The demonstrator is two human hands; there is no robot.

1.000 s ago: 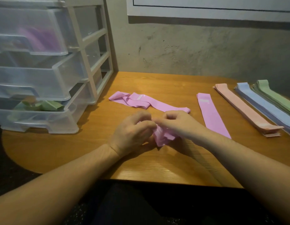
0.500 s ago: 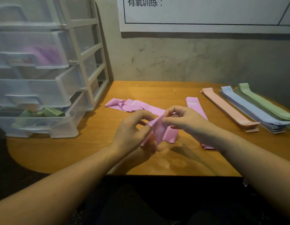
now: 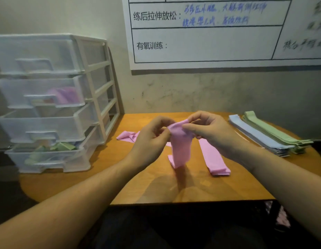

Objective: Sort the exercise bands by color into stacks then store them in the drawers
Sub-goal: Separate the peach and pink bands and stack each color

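A: How many bands are showing, and where?

B: Around the wooden table (image 3: 228, 191), three pink lots: one pink band (image 3: 180, 150) being held up over the table's middle, a crumpled pink band (image 3: 127, 136) lying just left of it toward the drawer unit (image 3: 95, 97), and a flat pink stack (image 3: 214, 159) just right of it. At the table's far right, a blue stack (image 3: 258, 137) and a green stack (image 3: 274, 131) are lying side by side, touching. How many bands each stack has, I cannot tell.

A: And the drawers?

B: Four, all pulled partly out. Something pink is sitting in the second, green bands in the bottom one.

A: The hands?

B: The left hand (image 3: 152, 139) and the right hand (image 3: 210, 132) are both pinching the held band's top edge, fingers curled.

A: Which way is it running?

B: It is hanging vertically, its lower end folding onto the tabletop.
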